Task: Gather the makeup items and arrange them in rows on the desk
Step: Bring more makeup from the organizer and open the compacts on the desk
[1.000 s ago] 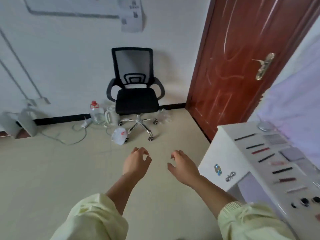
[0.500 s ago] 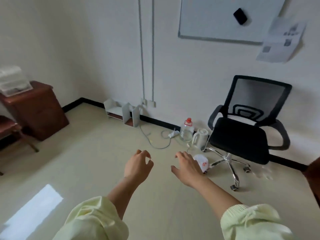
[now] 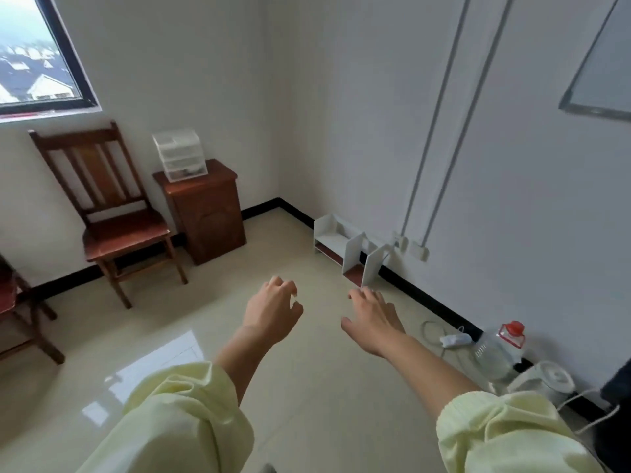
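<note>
clear plastic drawer box [image 3: 180, 155] sits on the brown cabinet [image 3: 205, 213], well beyond both hands; small things inside are too blurred to name as makeup. left hand [image 3: 273, 312] and right hand [image 3: 372, 319] hang over the floor [image 3: 307, 387], fingers loosely curled, holding nothing. one wooden chair [image 3: 116, 213] stands beside the cabinet, a second chair [image 3: 13, 302] is cut off at the left edge; one white shelf [image 3: 348, 247], one bottle [image 3: 495, 353] and one kettle [image 3: 546, 380] line the wall.

whiteboard [image 3: 606, 66] cut by right edge; second chair [image 3: 9, 297] cut by left edge; drawer box [image 3: 180, 155] contents blurred.
</note>
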